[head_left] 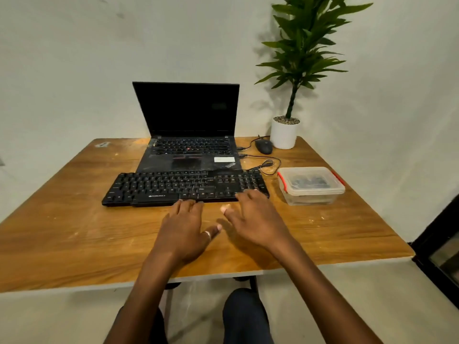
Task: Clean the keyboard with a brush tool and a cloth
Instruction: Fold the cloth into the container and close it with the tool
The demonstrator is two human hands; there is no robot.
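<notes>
Hands (185, 227) (255, 219) at keyboard (159, 187) front edge

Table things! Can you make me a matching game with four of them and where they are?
Things:
1 keyboard
2 mouse
3 plastic box
4 laptop

Places:
A next to the white plant pot
B lid open, at the back of the table
C just in front of the laptop
D right of the keyboard, with red clips

Pairs: 1-C, 2-A, 3-D, 4-B
</notes>
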